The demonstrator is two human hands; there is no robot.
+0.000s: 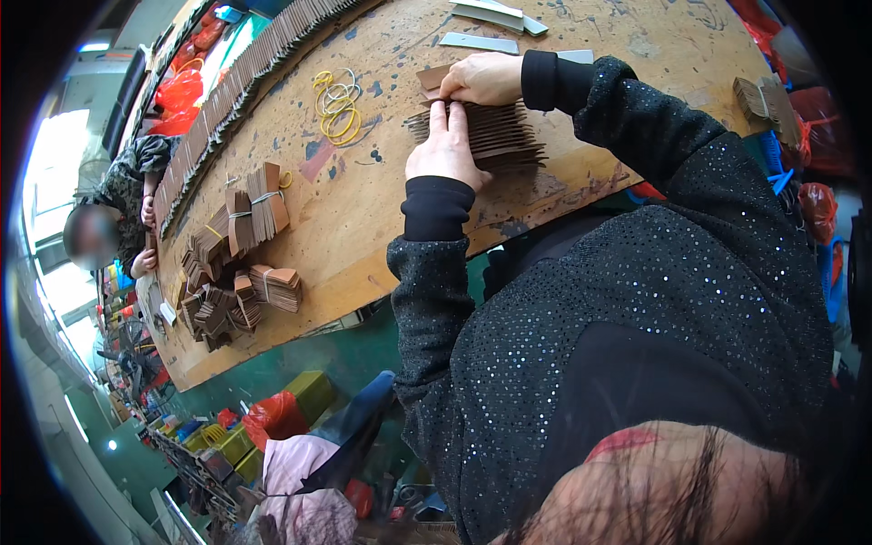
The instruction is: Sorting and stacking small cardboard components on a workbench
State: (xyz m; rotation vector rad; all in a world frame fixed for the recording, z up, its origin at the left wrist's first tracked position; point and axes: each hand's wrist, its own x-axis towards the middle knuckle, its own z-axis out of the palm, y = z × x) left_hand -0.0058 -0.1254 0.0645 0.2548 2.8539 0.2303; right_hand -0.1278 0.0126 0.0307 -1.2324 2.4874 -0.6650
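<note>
— Left hand point(445, 145)?
— Flat, fingers stretched out together, pressing down on the fanned row of brown cards point(495, 136), close to the near edge of the wooden table point(363, 218).
— And the right hand point(486, 77)?
— Closed in a pinch on the end card point(432, 82), at the row's far end, just beyond the left fingertips.
— Best way to handle this, judging from that?
— Probably keep the left palm spread wide and steady, to stop the overlapped cards sliding apart. Lift only the pinched card, low and straight. Grip by the corner, lightly, to avoid a crease.
— Anything nearby to mind?
— Yellow rubber bands point(336, 104) just beside the row, toward the table's middle; within easy reach, not touching. Grey strips point(481, 41) further in, toward the far edge. Banded bundles of cards point(254, 209) well apart, down by the left end. Long overlapped line of cards point(245, 73) along the far edge, best left undisturbed.
— Someone else there?
— Yes, another person point(113, 218) at the left end, hands near that long line, well clear of this row.
</note>
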